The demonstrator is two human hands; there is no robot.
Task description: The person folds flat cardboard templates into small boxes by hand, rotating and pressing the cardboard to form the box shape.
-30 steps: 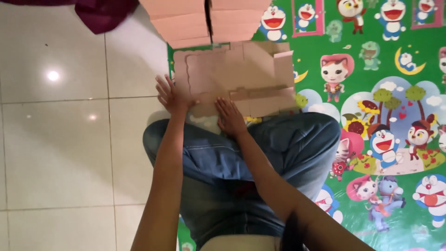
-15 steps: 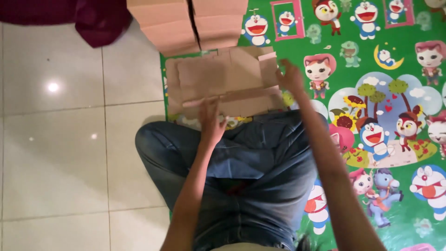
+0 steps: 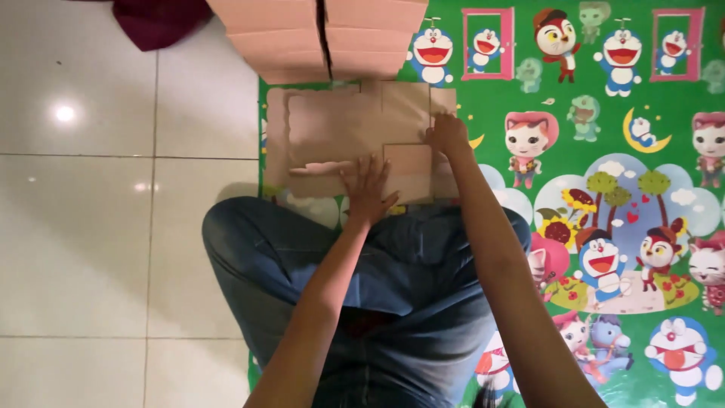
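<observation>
Cardboard [image 3: 340, 136] flat on green mat [image 3: 604, 98], both hands pressing on it.

From left: white tiles [image 3: 113, 227], maroon cloth [image 3: 158, 21] at top, then pale boxes [image 3: 325, 38] stacked just beyond cardboard's far edge. Lying unfolded at mat's left edge, just past jeans-clad knees [image 3: 377, 264]. Left hand [image 3: 368, 189] palm down on near flap, fingers spread. Right hand [image 3: 447, 136] at right edge, fingers bent together and pressed against a panel; pinching or only pushing, cannot tell. Cartoon figures printed across mat to right.
</observation>
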